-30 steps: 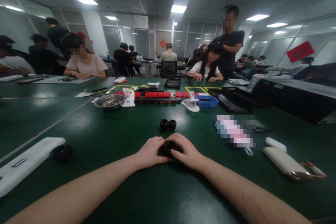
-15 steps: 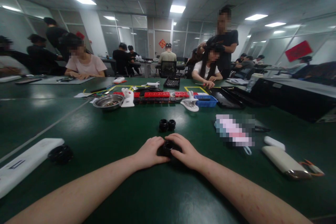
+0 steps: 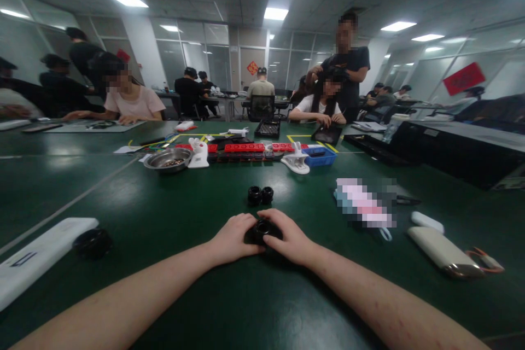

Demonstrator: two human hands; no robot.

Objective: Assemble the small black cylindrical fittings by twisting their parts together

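Observation:
A black ring-shaped part point(image 3: 261, 228) is between my two hands, low over the green table point(image 3: 184, 290). My left hand point(image 3: 234, 236) is wrapped round its left side. From the right, my right hand point(image 3: 287, 235) grips the same part, thumb at its near face and fingers over the far side. Just beyond my fingertips stand two similar black parts, a left one point(image 3: 254, 195) and a right one point(image 3: 267, 194), side by side. One more black part point(image 3: 92, 243) lies at the left, against a long white object point(image 3: 45, 257).
Farther back are a metal bowl point(image 3: 166, 159), white stands point(image 3: 199, 154), red strips point(image 3: 245, 147) and a blue tray point(image 3: 320, 157). To the right lie a blurred pouch point(image 3: 363, 202) and a beige device point(image 3: 445, 251). People sit across the table.
Both my hands still hold the black part, with hardly any movement. Across the table, a person has drawn a black tray closer; another person's hands have spread apart.

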